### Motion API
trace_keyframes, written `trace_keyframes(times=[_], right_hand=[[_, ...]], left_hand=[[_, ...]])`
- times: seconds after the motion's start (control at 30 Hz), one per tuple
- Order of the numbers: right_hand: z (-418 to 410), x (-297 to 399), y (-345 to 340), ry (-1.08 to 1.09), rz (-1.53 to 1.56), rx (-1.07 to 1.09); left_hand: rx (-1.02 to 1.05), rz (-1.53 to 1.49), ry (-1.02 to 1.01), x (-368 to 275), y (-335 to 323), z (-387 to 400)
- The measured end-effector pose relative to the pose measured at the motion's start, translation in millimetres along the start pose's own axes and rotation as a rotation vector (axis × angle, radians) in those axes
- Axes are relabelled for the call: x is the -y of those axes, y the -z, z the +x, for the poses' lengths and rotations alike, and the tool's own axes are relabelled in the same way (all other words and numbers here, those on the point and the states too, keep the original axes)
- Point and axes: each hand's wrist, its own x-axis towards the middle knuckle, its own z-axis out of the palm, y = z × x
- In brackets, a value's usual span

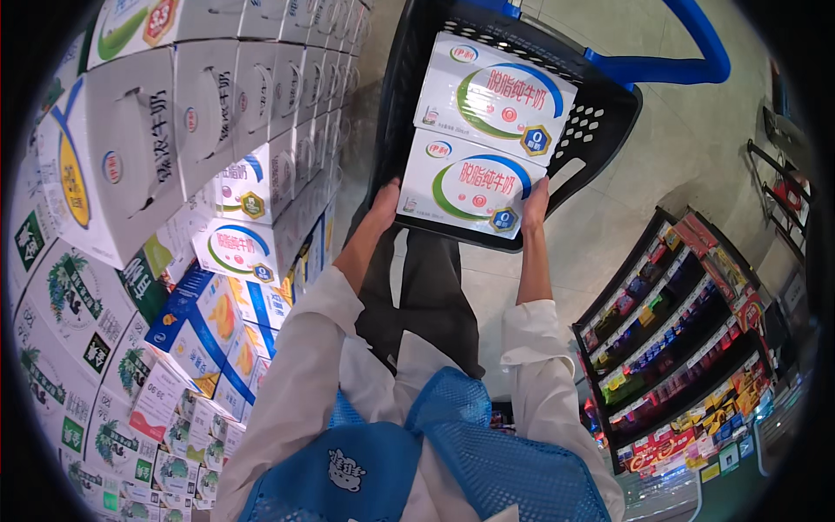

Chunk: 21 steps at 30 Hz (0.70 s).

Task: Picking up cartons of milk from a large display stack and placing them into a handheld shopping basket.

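Two white milk cartons lie side by side in a black plastic shopping basket [603, 150] that has a blue handle [665, 68]. My left hand [386, 199] is at the left end of the nearer carton [466, 186], and my right hand [536, 199] is at its right end, by the basket's near rim. The farther carton [496, 94] sits just beyond it, untouched by either hand. Both hands have the nearer carton between them; the fingertips are partly hidden behind its ends.
Stacked milk cases [130, 143] with carry handles rise close on the left, above blue and orange cartons [209, 326]. A dark display rack [659, 326] of small packaged goods stands at the lower right. Grey floor tiles [665, 156] show beyond the basket.
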Motion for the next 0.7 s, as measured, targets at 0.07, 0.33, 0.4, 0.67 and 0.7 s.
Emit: trace_keyframes(times=[0.07,0.33,0.4,0.67,0.7], right_hand=[[7.4,-1.7,-2.3,0.045,0.202,0.055],[40.7,20.8,11.7,-0.284,0.29,0.224],[47.8,22.5,8.2,-0.278,0.253,0.194],[42.1,15.2,12.3,-0.215,0.31,0.258],[39.9,12.2,12.7,-0.167,0.296,0.274]], left_hand=[[0.007,-0.155,0.113,-3.0,-2.3,7.4],[0.043,-0.287,0.204,-2.1,-8.8,25.5],[0.027,-0.268,0.204,1.8,-7.0,33.4],[0.111,-0.062,0.039,10.6,-5.1,44.2],[0.104,-0.065,0.036,9.6,-7.4,37.1]])
